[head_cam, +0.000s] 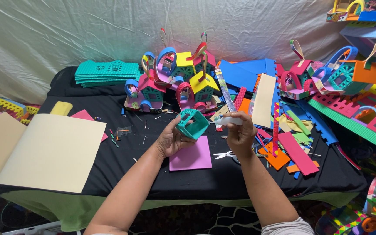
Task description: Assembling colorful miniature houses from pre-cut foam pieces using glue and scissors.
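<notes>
My left hand [171,138] holds up a small teal foam house frame [192,124] with window cut-outs, above the black table. My right hand [240,132] grips a white tube-like stick [230,120], its tip pointing left toward the teal frame. Directly below the teal frame a pink-purple foam square [191,156] lies flat on the table. A pair of scissors [224,154] rests just right of the square, partly hidden under my right wrist.
Finished colourful foam houses [175,80] stand behind my hands. A stack of teal foam panels [106,72] lies back left. Large cream sheets [51,150] cover the left. Foam strips and scraps [290,148], blue sheets [242,72] and more houses [327,76] crowd the right.
</notes>
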